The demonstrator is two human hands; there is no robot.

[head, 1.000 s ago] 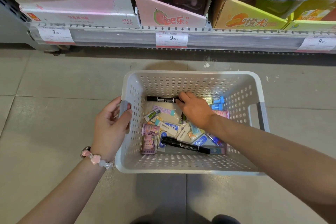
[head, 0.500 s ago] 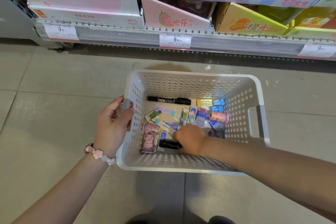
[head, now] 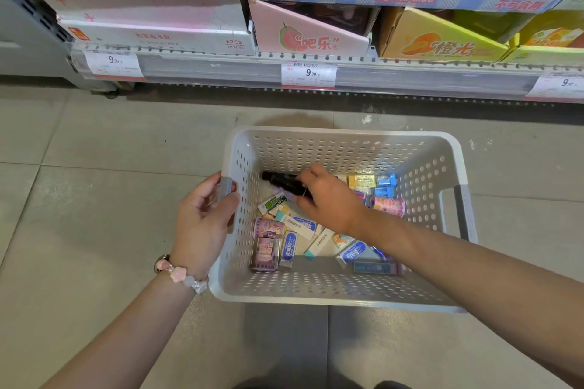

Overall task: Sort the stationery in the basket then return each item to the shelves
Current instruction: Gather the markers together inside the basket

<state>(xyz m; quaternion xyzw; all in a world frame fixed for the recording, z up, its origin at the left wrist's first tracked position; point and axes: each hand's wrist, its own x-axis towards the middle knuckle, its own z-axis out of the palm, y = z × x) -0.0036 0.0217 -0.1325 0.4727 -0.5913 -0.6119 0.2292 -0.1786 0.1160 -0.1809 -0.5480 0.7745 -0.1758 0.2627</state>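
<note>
My right hand (head: 328, 199) has its fingers curled round what look like two black markers (head: 284, 182), gathered at the far end of the basket (head: 341, 297) to sort them. My left hand (head: 202, 218) grips the handle, steadying it.

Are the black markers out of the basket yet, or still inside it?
Still inside. The right hand grips the black markers low by the basket's far wall, below its rim.
</note>
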